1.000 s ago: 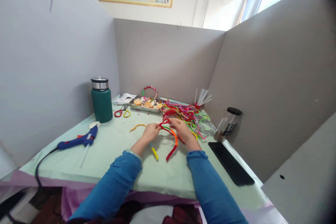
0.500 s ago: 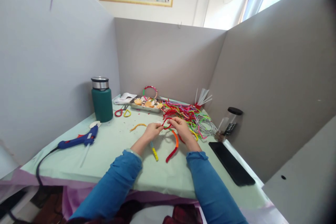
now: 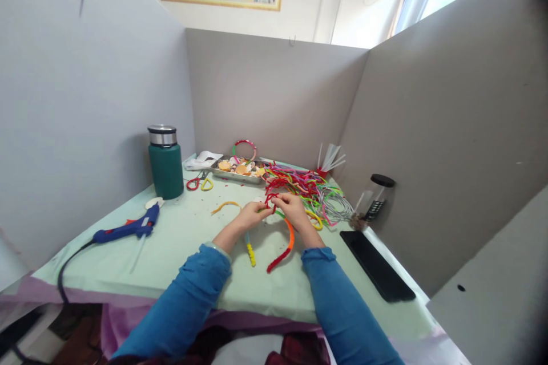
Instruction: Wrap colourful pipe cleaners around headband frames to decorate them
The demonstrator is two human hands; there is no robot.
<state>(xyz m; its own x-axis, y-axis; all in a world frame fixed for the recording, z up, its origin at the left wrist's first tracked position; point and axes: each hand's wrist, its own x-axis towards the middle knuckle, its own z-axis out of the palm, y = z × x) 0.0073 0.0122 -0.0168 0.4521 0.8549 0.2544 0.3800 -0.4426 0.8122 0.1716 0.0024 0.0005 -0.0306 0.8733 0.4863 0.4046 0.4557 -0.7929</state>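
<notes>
My left hand (image 3: 252, 217) and my right hand (image 3: 293, 209) meet over the middle of the table, thumbs and fingers pinched close together. Between their fingertips is a bent red pipe cleaner (image 3: 271, 199), both hands closed on it. Just beneath hangs a headband (image 3: 291, 235) wrapped in coloured pipe cleaner. Its right leg runs from orange to a fuzzy red end, and its left leg ends in yellow. The top of the headband is partly covered by my fingers. Behind my hands lies a tangled heap of pipe cleaners (image 3: 295, 179), mostly red, with green and pink.
At left are a blue glue gun (image 3: 128, 230) with its cord and a green flask (image 3: 165, 165). Scissors (image 3: 200, 183) lie near a metal tray (image 3: 240, 177). On the right are a black phone-like slab (image 3: 377, 265) and a clear jar (image 3: 377, 199). Grey partitions (image 3: 278, 85) surround the table.
The red pipe cleaner's open loop has become a smaller, tighter bunch between my fingers. My hands have drawn slightly closer, and the headband's red end has shifted slightly toward me.
</notes>
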